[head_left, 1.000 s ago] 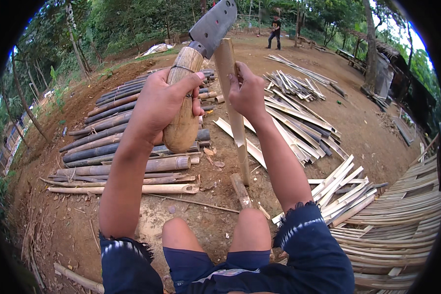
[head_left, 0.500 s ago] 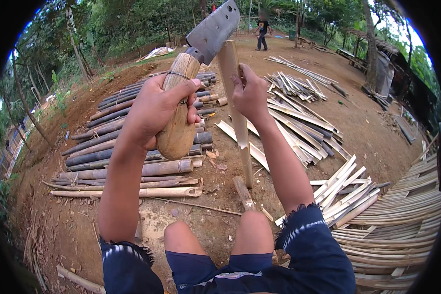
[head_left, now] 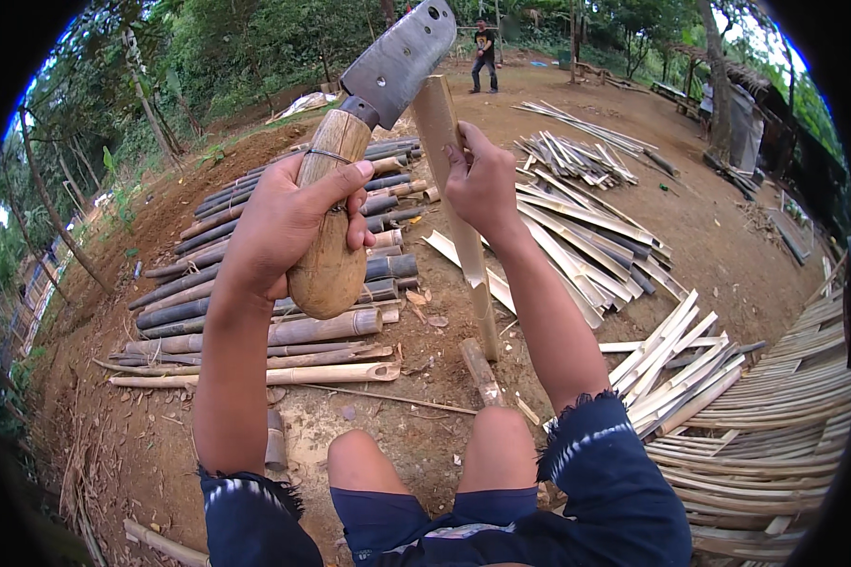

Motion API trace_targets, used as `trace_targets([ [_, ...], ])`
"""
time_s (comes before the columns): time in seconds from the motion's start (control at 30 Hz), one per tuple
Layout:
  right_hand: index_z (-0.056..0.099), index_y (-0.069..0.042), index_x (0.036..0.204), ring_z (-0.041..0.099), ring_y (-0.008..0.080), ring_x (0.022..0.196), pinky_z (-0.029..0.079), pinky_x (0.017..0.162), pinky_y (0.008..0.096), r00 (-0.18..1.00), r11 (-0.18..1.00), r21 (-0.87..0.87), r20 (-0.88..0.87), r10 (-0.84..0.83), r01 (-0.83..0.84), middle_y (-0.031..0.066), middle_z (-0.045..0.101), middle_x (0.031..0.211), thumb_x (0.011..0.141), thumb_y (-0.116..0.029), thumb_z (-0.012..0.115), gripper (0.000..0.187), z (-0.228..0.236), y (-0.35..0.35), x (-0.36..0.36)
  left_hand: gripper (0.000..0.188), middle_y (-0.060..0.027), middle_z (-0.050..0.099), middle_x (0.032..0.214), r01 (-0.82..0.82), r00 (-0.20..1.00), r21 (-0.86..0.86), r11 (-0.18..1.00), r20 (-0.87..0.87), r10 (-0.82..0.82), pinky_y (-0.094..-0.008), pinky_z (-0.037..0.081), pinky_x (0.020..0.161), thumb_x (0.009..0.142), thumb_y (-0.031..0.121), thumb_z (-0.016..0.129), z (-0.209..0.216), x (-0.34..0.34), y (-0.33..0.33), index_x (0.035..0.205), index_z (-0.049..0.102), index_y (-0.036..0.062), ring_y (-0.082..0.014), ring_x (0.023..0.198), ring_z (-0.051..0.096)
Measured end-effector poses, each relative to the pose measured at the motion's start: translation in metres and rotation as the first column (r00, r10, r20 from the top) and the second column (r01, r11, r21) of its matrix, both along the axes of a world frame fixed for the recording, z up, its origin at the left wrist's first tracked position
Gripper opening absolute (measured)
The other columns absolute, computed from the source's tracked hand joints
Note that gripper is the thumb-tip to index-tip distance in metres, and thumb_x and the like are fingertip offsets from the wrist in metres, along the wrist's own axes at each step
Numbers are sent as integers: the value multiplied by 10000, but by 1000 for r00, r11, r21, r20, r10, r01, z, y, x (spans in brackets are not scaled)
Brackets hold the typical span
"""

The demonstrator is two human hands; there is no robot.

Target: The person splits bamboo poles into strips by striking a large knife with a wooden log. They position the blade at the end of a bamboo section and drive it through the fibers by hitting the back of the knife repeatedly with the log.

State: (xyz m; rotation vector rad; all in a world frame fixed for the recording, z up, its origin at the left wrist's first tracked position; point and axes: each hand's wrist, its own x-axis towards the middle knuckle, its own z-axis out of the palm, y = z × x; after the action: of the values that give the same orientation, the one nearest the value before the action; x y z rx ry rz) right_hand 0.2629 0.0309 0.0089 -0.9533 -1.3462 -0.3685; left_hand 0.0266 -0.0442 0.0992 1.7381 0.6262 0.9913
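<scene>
My left hand grips the cleaver by its wooden handle, blade raised; my right hand clasps the upright bamboo strip, its foot on the dirt ground.

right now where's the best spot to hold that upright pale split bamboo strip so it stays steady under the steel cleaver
Grip the pale split bamboo strip in its upper half, below the top end, from its right side, as the right hand does. It stands near upright, and the broad steel cleaver hangs left of the top.
</scene>
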Motion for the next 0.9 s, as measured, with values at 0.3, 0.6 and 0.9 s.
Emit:
trace_targets([
  [0.3, 625, 47, 1128, 696, 418, 753, 536, 650, 450, 999, 997, 61, 9, -53, 52, 259, 684, 854, 877, -1, 644, 257, 1, 0, -4, 273, -32, 556, 769, -3, 1000, -38, 999, 27, 4, -330, 575, 641, 982, 210, 652, 1, 5, -1, 1055, 546, -31, -116, 573, 600],
  [0.6, 629, 43, 1132, 688, 435, 773, 531, 671, 470, 999, 999, 19, 27, -46, 45, 268, 684, 863, 884, -14, 631, 254, 5, 11, -2, 303, -36, 566, 775, 27, 998, -80, 996, 53, -23, -333, 577, 646, 992, 205, 630, 8, 3, 5, 1107, 548, -62, -120, 584, 603],
  [0.9, 616, 53, 1113, 663, 466, 829, 508, 719, 516, 1000, 999, -35, -18, 23, -24, 284, 677, 879, 882, -5, 601, 239, 7, 0, -4, 328, -48, 588, 794, -6, 999, -8, 1000, 53, 7, -335, 580, 656, 983, 197, 642, 9, 13, 3, 1141, 542, -73, -132, 588, 612],
])
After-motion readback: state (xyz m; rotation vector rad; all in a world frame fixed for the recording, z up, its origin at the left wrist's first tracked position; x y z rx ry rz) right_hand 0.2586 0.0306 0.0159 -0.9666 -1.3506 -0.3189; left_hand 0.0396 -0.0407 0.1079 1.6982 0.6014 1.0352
